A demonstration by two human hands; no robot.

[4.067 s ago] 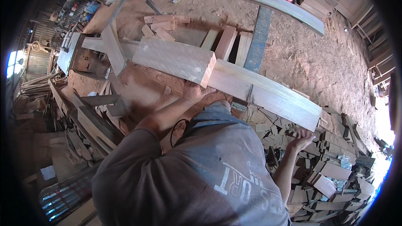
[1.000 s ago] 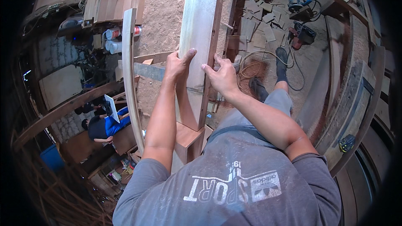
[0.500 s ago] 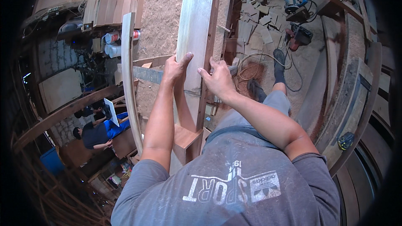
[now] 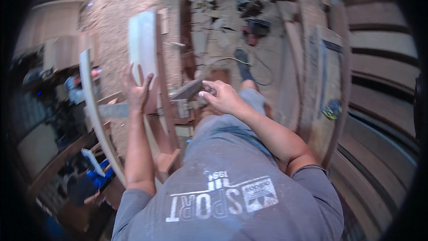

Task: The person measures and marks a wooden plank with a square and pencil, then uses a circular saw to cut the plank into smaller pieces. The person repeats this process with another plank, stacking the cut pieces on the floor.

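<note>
No packages, signs or screens clear enough to call. Only label-like item: white printed lettering and emblem (image 4: pixel 218 198) on the grey shirt (image 4: pixel 249 187), below and behind both grips, mirrored-looking, centred on chest.

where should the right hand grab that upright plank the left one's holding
On the plank's long right-hand edge, about level with the left hand, coming in from the right. The board stands nearly upright with its pale face toward the person, so opposed palms on the two narrow edges would probably steady it best. The right hand is off it now.

Sawdust floor (image 4: pixel 120 0), power tools (image 4: pixel 249 0), cable (image 4: pixel 263 69)
</note>
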